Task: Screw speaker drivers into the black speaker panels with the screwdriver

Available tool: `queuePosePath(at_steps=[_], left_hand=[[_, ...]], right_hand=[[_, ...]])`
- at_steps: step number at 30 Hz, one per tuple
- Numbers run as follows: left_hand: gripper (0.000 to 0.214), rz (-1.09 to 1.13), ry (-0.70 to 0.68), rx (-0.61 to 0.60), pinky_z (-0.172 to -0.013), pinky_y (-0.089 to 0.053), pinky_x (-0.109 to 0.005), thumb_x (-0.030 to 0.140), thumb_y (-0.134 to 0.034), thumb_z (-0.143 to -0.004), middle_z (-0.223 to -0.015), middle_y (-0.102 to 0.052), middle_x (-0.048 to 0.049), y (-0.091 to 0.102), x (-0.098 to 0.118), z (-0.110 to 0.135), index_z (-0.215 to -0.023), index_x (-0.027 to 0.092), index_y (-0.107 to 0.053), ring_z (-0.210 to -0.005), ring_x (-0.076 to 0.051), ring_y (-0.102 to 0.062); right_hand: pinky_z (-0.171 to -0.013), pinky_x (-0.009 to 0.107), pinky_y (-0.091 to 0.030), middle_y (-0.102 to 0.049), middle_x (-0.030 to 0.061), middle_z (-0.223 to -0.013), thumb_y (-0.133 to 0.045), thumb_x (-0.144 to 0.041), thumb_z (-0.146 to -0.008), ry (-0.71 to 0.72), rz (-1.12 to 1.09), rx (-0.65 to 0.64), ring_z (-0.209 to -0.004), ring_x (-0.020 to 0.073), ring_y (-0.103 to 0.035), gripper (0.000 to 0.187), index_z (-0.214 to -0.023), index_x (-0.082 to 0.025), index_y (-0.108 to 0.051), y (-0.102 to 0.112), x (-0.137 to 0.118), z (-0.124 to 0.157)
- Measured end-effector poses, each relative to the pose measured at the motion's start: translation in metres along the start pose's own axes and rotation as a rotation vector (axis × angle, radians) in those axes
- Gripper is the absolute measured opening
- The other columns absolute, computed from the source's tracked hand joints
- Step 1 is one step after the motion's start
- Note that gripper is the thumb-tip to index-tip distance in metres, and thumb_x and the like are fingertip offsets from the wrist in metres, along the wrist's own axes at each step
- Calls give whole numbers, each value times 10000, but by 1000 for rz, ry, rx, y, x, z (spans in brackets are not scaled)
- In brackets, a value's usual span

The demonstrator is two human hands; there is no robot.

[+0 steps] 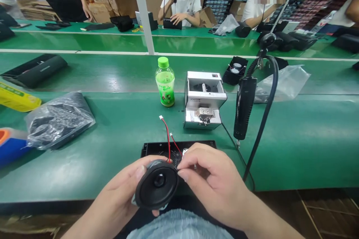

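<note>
My left hand (pixel 123 190) grips a round black speaker driver (pixel 157 188) from its left side, cone facing me. My right hand (pixel 213 179) pinches the driver's upper right edge with thumb and fingers closed. Red and black wires (pixel 167 134) with white plugs rise from the driver. Just behind it a black plastic housing (pixel 196 145) lies flat on the green bench (pixel 294 145), partly hidden by my hands.
A silver screw feeder (pixel 204 101) and a green bottle (pixel 165 82) stand behind the housing. A black electric screwdriver (pixel 244 108) hangs on a cable at right. Bagged black parts (pixel 60 117) lie at left, a clear bag (pixel 283 80) at right. Other people work across the far bench.
</note>
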State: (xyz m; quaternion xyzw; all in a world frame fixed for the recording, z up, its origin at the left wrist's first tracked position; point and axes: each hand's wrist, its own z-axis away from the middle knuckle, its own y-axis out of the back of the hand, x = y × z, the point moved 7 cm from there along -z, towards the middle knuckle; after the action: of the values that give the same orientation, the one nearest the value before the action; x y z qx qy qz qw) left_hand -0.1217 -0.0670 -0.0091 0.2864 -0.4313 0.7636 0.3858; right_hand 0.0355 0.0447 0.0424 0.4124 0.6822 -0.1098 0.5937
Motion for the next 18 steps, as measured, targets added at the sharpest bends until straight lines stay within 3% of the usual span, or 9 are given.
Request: queuePosePath(at_steps=[6,12,18], left_hand=[[346,88,-52,-16,-600,-613,-270,487,-784,-997,-895,-773,-87,-1,-2,-1,-1137,182,-869,-660,-174,-671],[412,76,-4,-64,-578,-625,-269,565,-825,-951,-934,-749,-81,-4,-6,-1,-1154,209,-874,-711,-183,-678],[468,51,36,-97,-599,-631,-259,643,-829,-921,-969,-758,-82,-6,-9,-1,-1168,248,-875,-738,-173,-671]], right_hand=[[-731,202,-565,-726,-36,-890,-686,-126,-989,245,30,103,-803,81,-675,127,-1045,-239,-680,2,-18,12],[-740,170,-564,-716,-57,-909,-707,-149,-1006,72,31,42,-794,58,-660,122,-1020,-270,-702,-1,-2,10],[-756,161,-574,-744,-59,-919,-710,-144,-1009,71,74,54,-812,55,-692,131,-1009,-272,-736,1,-4,11]])
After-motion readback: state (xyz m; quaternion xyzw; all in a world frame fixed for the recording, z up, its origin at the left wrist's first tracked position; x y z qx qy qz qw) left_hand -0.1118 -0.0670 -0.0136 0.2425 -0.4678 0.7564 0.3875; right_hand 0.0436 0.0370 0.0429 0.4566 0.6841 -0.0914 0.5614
